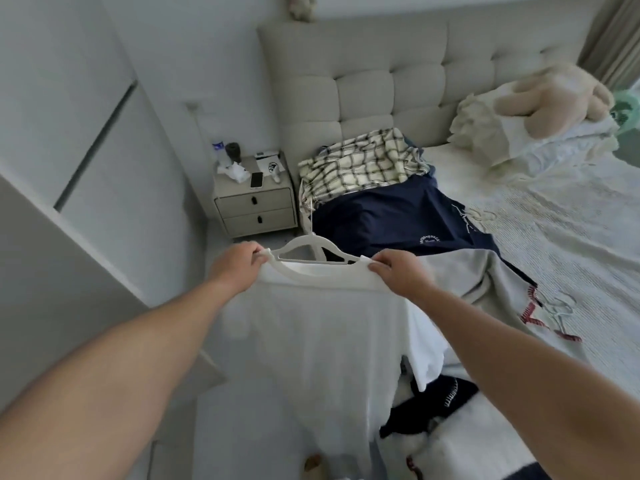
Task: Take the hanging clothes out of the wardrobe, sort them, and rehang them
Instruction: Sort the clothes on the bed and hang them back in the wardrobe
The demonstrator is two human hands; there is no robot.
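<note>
1. White shirt (311, 327) on a white hanger (308, 249): we hold it up in front of us, over the floor beside the bed (554, 244), and its body hangs straight down between our forearms.
2. Our left hand (239, 268) pinches the left shoulder of the shirt where it meets the end of the hanger, fingers curled onto the cloth.
3. Our right hand (398, 275) pinches the right shoulder in the same way, thumb on the near side of the collar edge.
4. We see the hanger's hook rising behind the neckline, toward the clothes on the bed; we cannot tell whether it touches anything.
5. On the bed just beyond our hands lies a navy garment (398, 216) with pale lettering, and a cream checked shirt (360, 164) sits on top of it near the padded headboard (381, 81).
6. A grey top (485, 282) with red stitched edging is spread to the right of our right hand, with a thin pale hanger (561, 306) lying on it.
7. A dark piece of clothing (433, 403) lies lower down, near the right forearm.
8. A two-drawer bedside table (256, 209) stands between the bed and the wall, bearing a phone (256, 180) and small items.
9. A plush toy (554, 98) rests on the pillows at the far right.
10. White wardrobe doors (86, 150) fill our left.
</note>
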